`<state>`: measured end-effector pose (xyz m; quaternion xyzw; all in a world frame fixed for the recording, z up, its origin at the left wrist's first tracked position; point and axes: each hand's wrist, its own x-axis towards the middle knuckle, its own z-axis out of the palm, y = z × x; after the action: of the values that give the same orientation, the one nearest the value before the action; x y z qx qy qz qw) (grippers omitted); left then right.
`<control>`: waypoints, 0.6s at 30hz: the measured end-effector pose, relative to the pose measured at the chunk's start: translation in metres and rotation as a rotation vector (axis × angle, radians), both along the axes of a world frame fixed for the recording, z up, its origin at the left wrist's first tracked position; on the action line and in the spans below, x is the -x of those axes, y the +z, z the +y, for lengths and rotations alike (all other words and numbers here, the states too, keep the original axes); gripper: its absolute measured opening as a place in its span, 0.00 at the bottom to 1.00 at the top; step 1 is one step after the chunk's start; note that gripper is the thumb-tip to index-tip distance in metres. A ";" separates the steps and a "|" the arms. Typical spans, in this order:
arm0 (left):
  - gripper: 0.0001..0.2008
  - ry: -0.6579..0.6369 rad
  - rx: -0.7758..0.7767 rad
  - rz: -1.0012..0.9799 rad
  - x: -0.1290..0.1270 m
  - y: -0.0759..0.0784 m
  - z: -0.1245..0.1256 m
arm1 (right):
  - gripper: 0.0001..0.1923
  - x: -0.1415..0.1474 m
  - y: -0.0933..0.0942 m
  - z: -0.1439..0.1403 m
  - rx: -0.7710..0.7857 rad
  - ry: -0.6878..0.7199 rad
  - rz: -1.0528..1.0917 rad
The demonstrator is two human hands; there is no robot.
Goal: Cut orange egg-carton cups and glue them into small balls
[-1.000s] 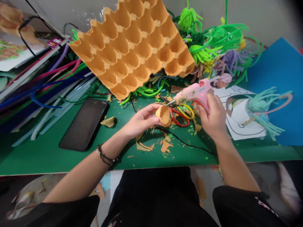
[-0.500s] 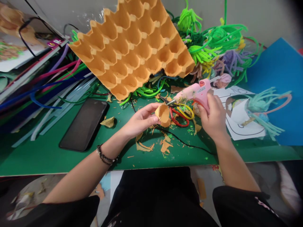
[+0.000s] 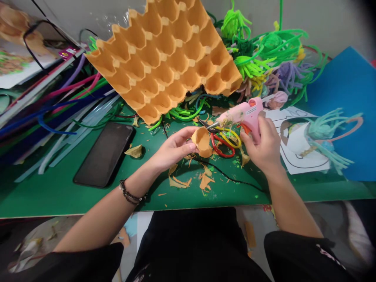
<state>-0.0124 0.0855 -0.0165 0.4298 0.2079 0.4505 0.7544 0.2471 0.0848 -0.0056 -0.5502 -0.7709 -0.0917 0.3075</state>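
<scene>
Between the fingers and thumb of my left hand (image 3: 179,147) is a small tan egg carton cup (image 3: 203,143), its hollow side turned toward me. My right hand (image 3: 263,143) is wrapped round the handle of a pink glue gun (image 3: 242,113), with a finger near the orange trigger. The metal nozzle points left and sits close to the cup's upper rim; whether it touches I cannot tell. Under the gun lie scissors with red and yellow handles (image 3: 225,145), their blades partly hidden.
A large egg tray (image 3: 173,58) leans at the back. To the left are a black phone (image 3: 104,154) and long pipe cleaners (image 3: 58,105). Paper scraps (image 3: 205,181) litter the green table (image 3: 182,197). Pipe-cleaner bundles (image 3: 264,58), a drawn-on white paper (image 3: 308,162) and blue sheet (image 3: 337,98) lie right.
The glue gun's nozzle has shifted slightly up and to the right at the cup's rim. My left hand with the cup has moved only a little to the left.
</scene>
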 end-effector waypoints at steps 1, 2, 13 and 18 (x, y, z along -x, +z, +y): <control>0.16 -0.001 0.001 -0.001 0.000 0.000 0.000 | 0.25 0.000 0.000 0.000 0.001 0.000 0.001; 0.16 -0.001 0.002 -0.002 0.000 0.001 0.000 | 0.25 0.000 -0.001 0.000 0.006 0.000 0.001; 0.15 -0.008 -0.001 -0.038 0.000 0.002 0.000 | 0.24 -0.004 -0.003 0.000 0.019 0.003 -0.010; 0.16 -0.002 0.019 -0.043 0.000 0.003 -0.001 | 0.23 -0.003 -0.003 0.000 0.012 0.010 -0.015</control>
<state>-0.0127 0.0850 -0.0136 0.4130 0.1957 0.4570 0.7631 0.2504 0.0850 -0.0085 -0.5476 -0.7764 -0.0899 0.2987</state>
